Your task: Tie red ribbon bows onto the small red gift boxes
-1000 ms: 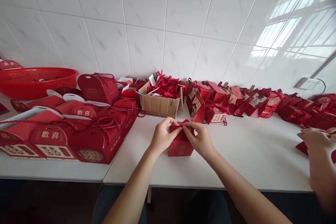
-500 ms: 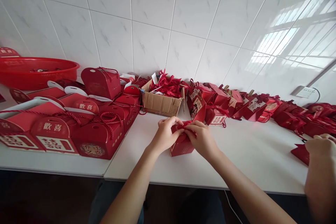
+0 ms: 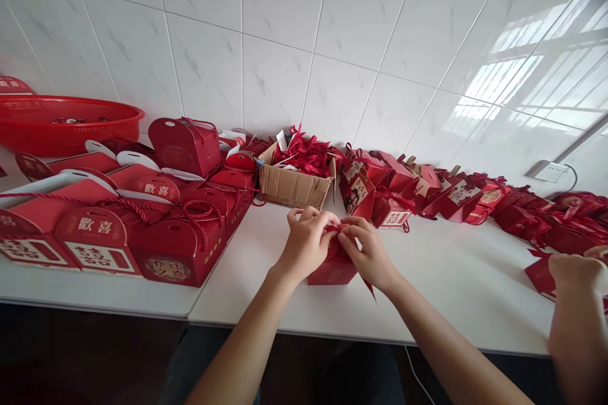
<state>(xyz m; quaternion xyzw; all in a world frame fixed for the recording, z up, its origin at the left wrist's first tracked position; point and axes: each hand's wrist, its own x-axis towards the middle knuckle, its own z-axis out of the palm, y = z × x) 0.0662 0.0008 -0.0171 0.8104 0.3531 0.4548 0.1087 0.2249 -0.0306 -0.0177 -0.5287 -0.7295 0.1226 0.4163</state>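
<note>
A small red box (image 3: 332, 271) stands on the white table in front of me. My left hand (image 3: 308, 240) pinches the red ribbon (image 3: 338, 228) at the top of the box. From the other side my right hand (image 3: 368, 250) also has its fingers closed on this ribbon. One pointed ribbon end (image 3: 370, 289) hangs down below my right hand, beside the box. The fingers cover most of the box top, so the shape of the ribbon there is hard to make out.
Behind my hands is a cardboard box (image 3: 294, 185) of red ribbons. Large red gift boxes (image 3: 175, 253) and a red basin (image 3: 71, 126) are at left. Small red boxes (image 3: 394, 212) line the wall at right. Another person's hand (image 3: 577, 275) is at the right edge.
My fingers have shifted on the ribbon, and a ribbon end now hangs below my right hand. At right, the other person's hand and red box have moved slightly.
</note>
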